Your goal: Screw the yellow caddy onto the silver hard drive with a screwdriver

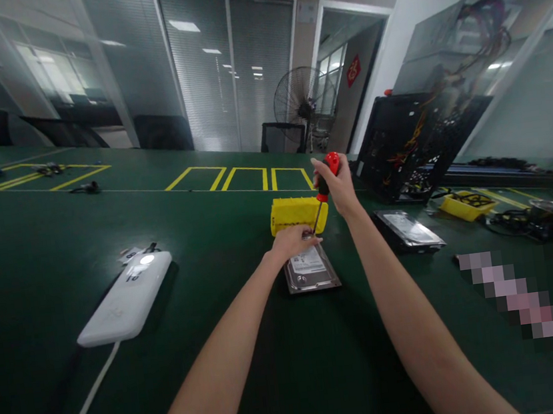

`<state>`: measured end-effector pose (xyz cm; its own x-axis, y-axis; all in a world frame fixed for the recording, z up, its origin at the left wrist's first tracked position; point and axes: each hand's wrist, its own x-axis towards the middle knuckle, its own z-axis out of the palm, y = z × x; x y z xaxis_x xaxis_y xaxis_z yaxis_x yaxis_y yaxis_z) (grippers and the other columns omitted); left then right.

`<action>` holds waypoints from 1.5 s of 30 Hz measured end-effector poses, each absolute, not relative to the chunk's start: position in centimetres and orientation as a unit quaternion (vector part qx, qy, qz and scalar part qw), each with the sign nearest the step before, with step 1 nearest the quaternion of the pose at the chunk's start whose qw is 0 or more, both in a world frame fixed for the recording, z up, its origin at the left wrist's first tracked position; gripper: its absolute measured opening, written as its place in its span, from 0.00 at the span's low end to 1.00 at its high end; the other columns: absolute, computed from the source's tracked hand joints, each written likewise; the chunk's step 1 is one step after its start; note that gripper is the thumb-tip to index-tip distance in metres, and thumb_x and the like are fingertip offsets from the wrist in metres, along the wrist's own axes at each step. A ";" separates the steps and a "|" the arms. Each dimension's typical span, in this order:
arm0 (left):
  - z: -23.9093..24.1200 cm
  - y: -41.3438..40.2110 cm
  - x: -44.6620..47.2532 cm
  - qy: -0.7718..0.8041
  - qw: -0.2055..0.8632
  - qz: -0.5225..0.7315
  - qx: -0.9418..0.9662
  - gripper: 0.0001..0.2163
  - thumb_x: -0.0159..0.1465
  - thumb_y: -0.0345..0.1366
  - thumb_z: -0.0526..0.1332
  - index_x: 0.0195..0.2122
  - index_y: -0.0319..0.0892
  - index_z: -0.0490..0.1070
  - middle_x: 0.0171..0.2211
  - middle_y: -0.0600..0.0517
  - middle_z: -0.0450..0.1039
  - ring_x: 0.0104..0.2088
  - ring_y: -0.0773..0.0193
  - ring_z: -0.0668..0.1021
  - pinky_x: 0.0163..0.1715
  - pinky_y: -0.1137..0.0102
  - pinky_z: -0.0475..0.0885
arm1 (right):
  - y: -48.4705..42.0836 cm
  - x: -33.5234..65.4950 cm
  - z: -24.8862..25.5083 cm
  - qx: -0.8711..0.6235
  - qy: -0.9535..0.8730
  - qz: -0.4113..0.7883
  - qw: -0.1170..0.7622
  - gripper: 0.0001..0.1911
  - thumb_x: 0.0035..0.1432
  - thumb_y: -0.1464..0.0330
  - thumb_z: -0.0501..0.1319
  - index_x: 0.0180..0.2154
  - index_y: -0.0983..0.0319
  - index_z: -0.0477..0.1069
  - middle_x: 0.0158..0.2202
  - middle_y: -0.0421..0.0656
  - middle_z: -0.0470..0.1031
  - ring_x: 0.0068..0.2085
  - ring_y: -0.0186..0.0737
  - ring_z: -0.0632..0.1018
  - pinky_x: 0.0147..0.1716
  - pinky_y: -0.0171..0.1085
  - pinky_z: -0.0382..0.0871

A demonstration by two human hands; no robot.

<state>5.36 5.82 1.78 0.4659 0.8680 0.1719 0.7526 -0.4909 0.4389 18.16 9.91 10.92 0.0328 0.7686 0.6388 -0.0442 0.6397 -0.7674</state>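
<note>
A silver hard drive (311, 272) lies flat on the green table (207, 215) in front of me. My left hand (293, 240) rests on its far end, fingers curled down onto it. My right hand (339, 186) is closed round the red and black handle of a screwdriver (325, 184). The thin shaft slants down and left, and its tip meets the drive's far edge beside my left fingers. A yellow plastic box (297, 213) stands just behind the drive.
A second hard drive (410, 229) lies to the right. A white power bank (126, 296) with a cable lies at the left. A black computer case (412, 143) with wires, a yellow tray (465, 204) and cables sit at the right. A standing fan (300, 100) is behind.
</note>
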 end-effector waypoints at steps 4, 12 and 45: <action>1.5 6.0 5.3 0.481 0.158 0.198 0.839 0.26 0.60 0.59 0.51 0.48 0.45 0.71 0.48 0.50 0.74 0.46 0.55 0.76 0.43 0.65 0.70 | 9.9 18.3 10.9 -0.283 -0.625 0.307 0.660 0.21 0.50 0.53 0.63 0.35 0.55 0.53 0.24 0.32 0.63 0.18 0.27 0.66 0.17 0.31 0.61; 1.6 5.9 5.4 0.488 0.143 0.183 0.841 0.26 0.61 0.59 0.50 0.47 0.46 0.71 0.48 0.50 0.74 0.46 0.55 0.76 0.42 0.65 0.70 | 10.1 18.2 10.9 -0.267 -0.628 0.344 0.645 0.21 0.53 0.47 0.55 0.40 0.55 0.63 0.25 0.35 0.64 0.22 0.29 0.70 0.20 0.31 0.67; 1.9 5.7 5.5 0.491 0.151 0.182 0.839 0.24 0.61 0.57 0.51 0.48 0.46 0.70 0.48 0.51 0.74 0.47 0.55 0.75 0.41 0.66 0.70 | 9.2 18.8 12.1 -0.250 -0.655 0.337 0.628 0.15 0.57 0.54 0.57 0.39 0.57 0.64 0.26 0.35 0.66 0.24 0.27 0.71 0.24 0.30 0.68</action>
<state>5.52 5.69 1.88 0.4527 0.8779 0.1560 0.7679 -0.4727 0.4323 18.84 9.17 12.08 -0.0865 0.7513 0.6543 -0.0953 0.6475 -0.7561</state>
